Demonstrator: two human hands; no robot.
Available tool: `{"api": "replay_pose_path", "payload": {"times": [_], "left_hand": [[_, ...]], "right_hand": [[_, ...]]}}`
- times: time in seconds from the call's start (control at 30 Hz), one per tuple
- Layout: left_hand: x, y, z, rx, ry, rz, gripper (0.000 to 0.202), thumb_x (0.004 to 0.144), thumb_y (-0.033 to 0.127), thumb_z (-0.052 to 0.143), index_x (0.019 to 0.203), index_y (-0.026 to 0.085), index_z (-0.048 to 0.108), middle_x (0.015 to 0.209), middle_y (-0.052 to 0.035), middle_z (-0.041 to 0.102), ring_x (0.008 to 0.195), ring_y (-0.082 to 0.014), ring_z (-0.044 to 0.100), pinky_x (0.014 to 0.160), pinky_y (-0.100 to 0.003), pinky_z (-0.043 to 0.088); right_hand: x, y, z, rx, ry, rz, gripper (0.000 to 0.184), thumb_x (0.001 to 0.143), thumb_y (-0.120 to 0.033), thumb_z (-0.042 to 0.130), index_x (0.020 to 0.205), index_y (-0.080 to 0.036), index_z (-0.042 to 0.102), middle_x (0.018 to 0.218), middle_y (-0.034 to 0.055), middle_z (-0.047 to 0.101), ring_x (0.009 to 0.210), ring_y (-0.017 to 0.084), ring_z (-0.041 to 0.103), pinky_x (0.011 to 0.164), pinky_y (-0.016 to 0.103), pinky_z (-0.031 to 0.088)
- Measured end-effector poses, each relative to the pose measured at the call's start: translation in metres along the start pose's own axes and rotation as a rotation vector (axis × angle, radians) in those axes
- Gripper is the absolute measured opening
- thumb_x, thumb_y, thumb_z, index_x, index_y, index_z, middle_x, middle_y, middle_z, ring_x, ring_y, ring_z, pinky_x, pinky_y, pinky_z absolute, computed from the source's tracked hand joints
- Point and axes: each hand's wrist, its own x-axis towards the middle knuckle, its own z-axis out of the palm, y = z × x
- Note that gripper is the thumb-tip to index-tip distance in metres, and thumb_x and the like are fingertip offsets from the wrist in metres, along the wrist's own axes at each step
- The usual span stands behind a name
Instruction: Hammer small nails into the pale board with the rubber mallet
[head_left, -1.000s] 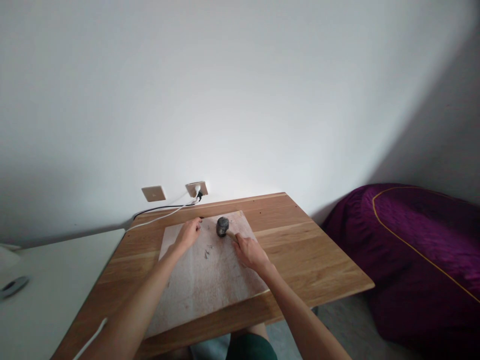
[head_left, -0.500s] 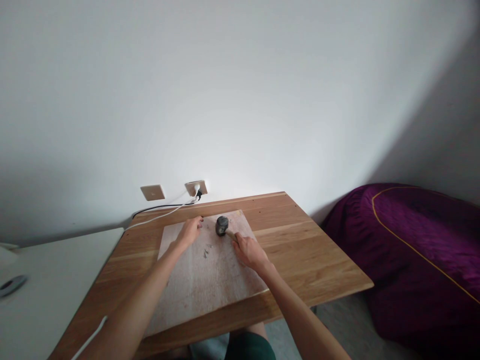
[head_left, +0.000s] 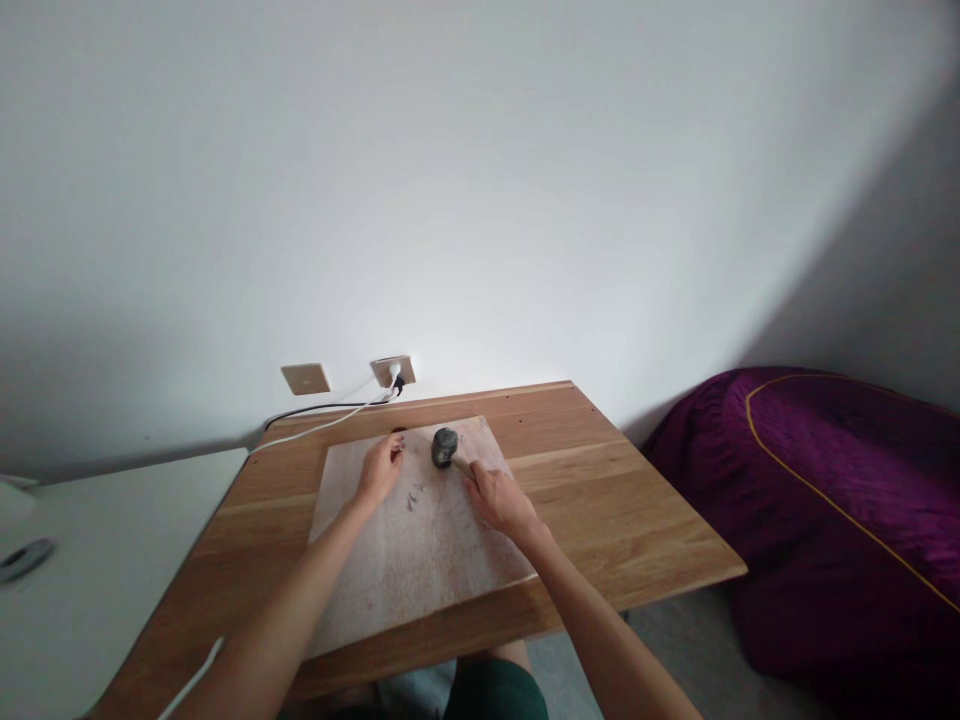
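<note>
My right hand [head_left: 504, 500] is wrapped round the pale handle of a hammer [head_left: 444, 447], whose dark, bulky head rests on or just above a whitish board [head_left: 420, 560]. To the left of the head, my left hand [head_left: 381, 468] is over the far left part of the board with its fingers curled into a pinch. Whatever those fingertips hold is too small to make out. Several small, thin nails [head_left: 412, 497] lie loose on the board between my two hands.
The board lies on a wooden table [head_left: 637, 530] against a white wall. Cables [head_left: 322, 430] run along the table's back left edge to a wall socket [head_left: 392, 371]. A white surface [head_left: 97, 560] carrying a grey roll [head_left: 26, 560] adjoins on the left; purple cloth [head_left: 810, 500] covers something right.
My left hand has shifted slightly, its fingers curling closer together, and a dark spot now shows behind it. The hammer and my right hand have barely moved.
</note>
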Motion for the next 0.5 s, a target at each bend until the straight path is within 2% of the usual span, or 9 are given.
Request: {"api": "replay_pose_path", "payload": {"times": [0.17, 0.33, 0.5], "left_hand": [[-0.0075, -0.0027, 0.0050, -0.028, 0.106, 0.018, 0.029, 0.084, 0.009, 0.064, 0.110, 0.020, 0.068, 0.106, -0.0076, 0.075, 0.092, -0.0213, 0.073, 0.090, -0.036, 0.058], [-0.0069, -0.0033, 0.0044, 0.009, 0.106, -0.006, 0.026, 0.083, 0.013, 0.069, 0.107, 0.021, 0.069, 0.093, -0.0040, 0.072, 0.087, -0.0210, 0.070, 0.087, -0.035, 0.056], [-0.0078, -0.0018, 0.0078, -0.019, 0.079, -0.021, 0.027, 0.084, 0.008, 0.066, 0.108, 0.020, 0.068, 0.091, -0.0032, 0.072, 0.086, -0.0196, 0.069, 0.087, -0.034, 0.055]], "right_hand": [[-0.0007, -0.0020, -0.0016, -0.014, 0.000, 0.008, 0.033, 0.110, -0.037, 0.037, 0.127, -0.018, 0.060, 0.109, 0.0148, 0.078, 0.101, 0.028, 0.075, 0.076, 0.031, 0.046], [-0.0002, -0.0018, 0.0007, -0.035, 0.008, 0.004, 0.032, 0.111, -0.036, 0.038, 0.126, -0.019, 0.060, 0.106, 0.0140, 0.078, 0.099, 0.027, 0.076, 0.076, 0.030, 0.045], [0.0006, 0.0006, 0.0049, -0.057, 0.006, -0.021, 0.032, 0.111, -0.034, 0.037, 0.125, -0.018, 0.060, 0.106, 0.0140, 0.078, 0.099, 0.027, 0.075, 0.077, 0.031, 0.044]]}}
